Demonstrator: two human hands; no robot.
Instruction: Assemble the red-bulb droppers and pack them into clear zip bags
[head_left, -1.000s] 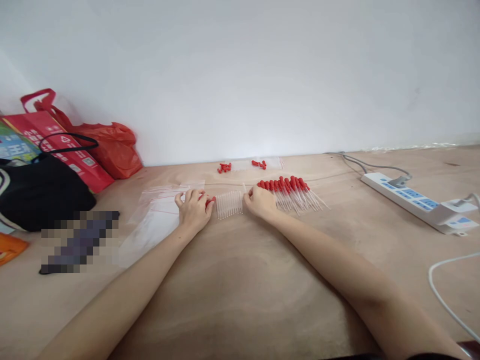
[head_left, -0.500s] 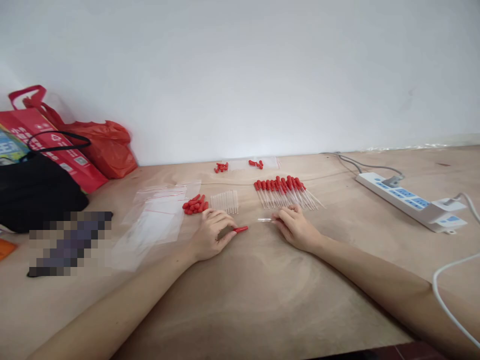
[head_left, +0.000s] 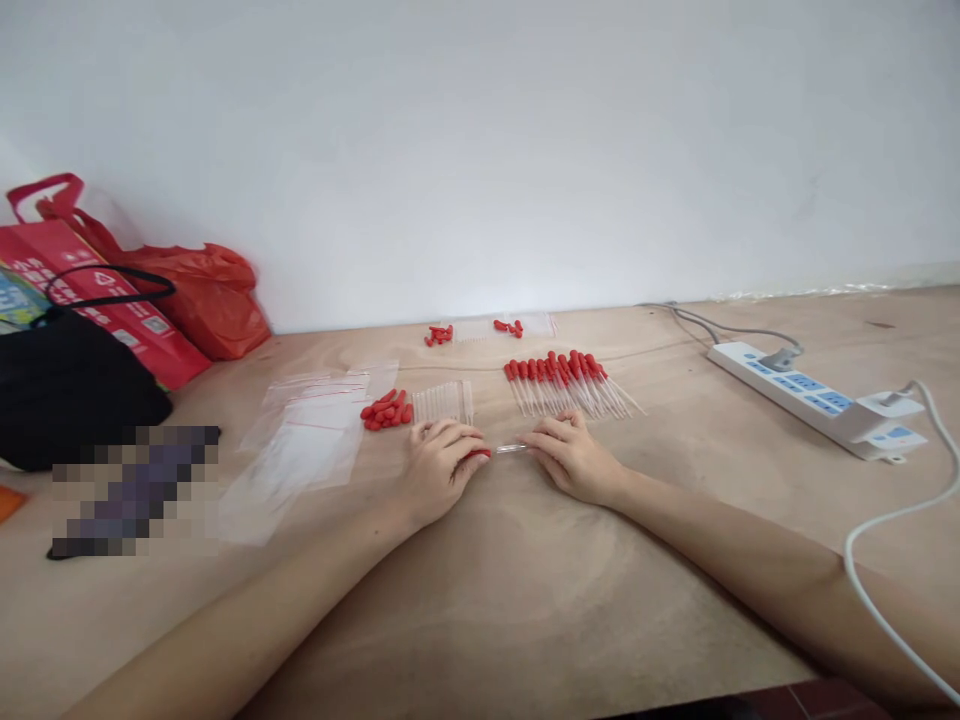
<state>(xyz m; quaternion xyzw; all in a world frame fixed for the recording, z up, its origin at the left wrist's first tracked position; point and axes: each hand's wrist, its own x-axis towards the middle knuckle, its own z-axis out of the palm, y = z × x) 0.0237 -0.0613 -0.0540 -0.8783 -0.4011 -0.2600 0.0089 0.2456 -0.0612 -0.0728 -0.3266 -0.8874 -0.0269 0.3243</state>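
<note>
Near the middle of the table, my left hand [head_left: 442, 466] is closed on a red rubber bulb [head_left: 480, 453], of which only the end shows. My right hand [head_left: 571, 460] pinches a clear glass tube [head_left: 511, 449] that points left, its tip close to the bulb with a small gap. Behind my left hand lie a pile of loose red bulbs [head_left: 386, 411] and a row of clear tubes [head_left: 442, 402]. Beyond my right hand is a row of red-topped droppers [head_left: 559, 370], tips toward me.
Clear plastic bags [head_left: 307, 430] lie left of the bulbs. Farther left are a dark pixelated object [head_left: 139, 490], a black bag [head_left: 75, 390] and red bags [head_left: 210, 300]. More bulbs [head_left: 439, 335] sit near the wall. A power strip [head_left: 810, 395] with cables is at right.
My right hand has moved left with the tube, and my left hand slightly right. The bulb and the tube are now much closer. My left fingers cover more of the bulb.
</note>
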